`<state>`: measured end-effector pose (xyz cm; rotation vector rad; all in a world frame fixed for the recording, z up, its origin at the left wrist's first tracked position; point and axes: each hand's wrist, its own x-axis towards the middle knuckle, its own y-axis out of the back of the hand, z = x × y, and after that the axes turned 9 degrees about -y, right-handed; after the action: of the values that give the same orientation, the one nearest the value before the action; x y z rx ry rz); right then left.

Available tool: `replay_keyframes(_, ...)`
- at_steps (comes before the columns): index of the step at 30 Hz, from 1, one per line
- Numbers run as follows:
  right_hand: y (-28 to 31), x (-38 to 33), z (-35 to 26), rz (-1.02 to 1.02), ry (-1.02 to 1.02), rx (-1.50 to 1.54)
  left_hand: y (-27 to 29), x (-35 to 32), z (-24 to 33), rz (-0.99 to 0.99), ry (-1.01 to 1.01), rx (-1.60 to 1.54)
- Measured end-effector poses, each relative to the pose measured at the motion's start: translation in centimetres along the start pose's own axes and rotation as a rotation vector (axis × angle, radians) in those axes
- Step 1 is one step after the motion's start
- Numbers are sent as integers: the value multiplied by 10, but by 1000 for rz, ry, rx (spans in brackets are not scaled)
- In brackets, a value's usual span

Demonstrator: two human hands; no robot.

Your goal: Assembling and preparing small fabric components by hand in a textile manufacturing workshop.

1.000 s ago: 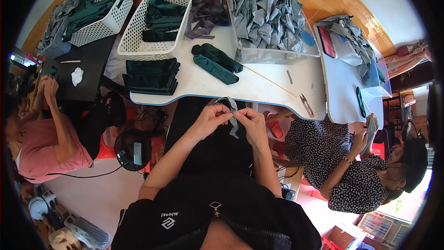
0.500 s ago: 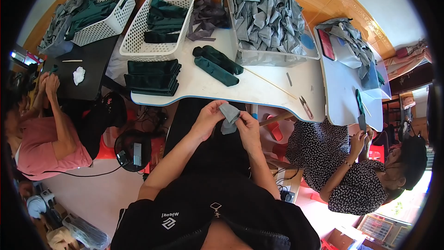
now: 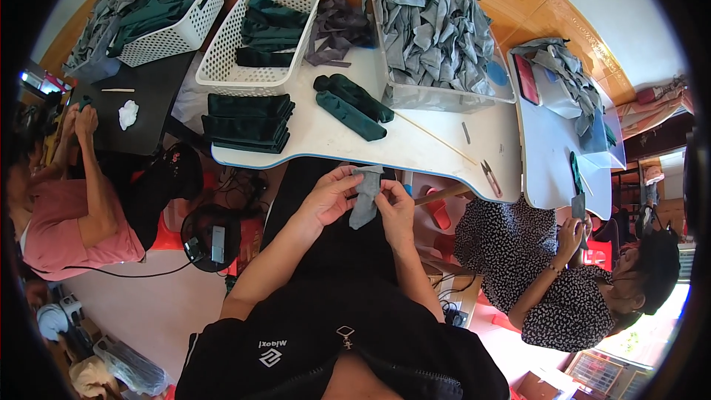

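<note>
Over my lap, just off the table's near edge, a grey fabric piece hangs between my hands. My left hand pinches its upper left side. On its right edge, the fingers of my right hand are closed. The cloth is narrow, with a flatter, wider band at its top. Past my hands on the white table lie two dark green velvet rolls, with a thin wooden stick extending from them. A folded green velvet stack sits to their left.
A clear bin heaped with grey cloth pieces and a white basket of green velvet stand at the back. Thread snips lie near the right edge. Two people work at either side, beside other tables.
The grey cloth now hangs longer and straighter, its top band spread out. My hands have shifted slightly on it. The view has moved a little.
</note>
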<state>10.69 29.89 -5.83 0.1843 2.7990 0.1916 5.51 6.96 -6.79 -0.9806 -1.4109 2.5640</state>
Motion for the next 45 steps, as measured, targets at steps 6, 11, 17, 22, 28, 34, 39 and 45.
replay_keyframes(6, -5, -3, 5, -83, -137, 231, -10, -8, -3, -50, 60, 122)
replay_keyframes(11, -16, -6, 11, -62, -144, 230, -4, -5, -11, 16, 64, 188)
replay_keyframes(17, -21, 1, 14, -85, -275, 499, -6, -12, -31, 43, 33, 280)
replay_keyframes(22, -21, 0, 24, -55, -330, 609, -7, -16, -17, 12, 43, 353)
replay_keyframes(28, -23, 7, 34, -52, -67, 193, -12, -3, -4, 50, -61, 395)
replay_keyframes(34, -37, 3, 35, 0, -158, 343, -7, -15, -15, 87, 17, 414)
replay_keyframes(39, -67, -5, 11, 52, -152, 528, 12, -14, -22, 46, -86, 325)
replay_keyframes(45, -75, -8, 23, -29, -184, 483, 19, -9, 5, 18, -4, 175)
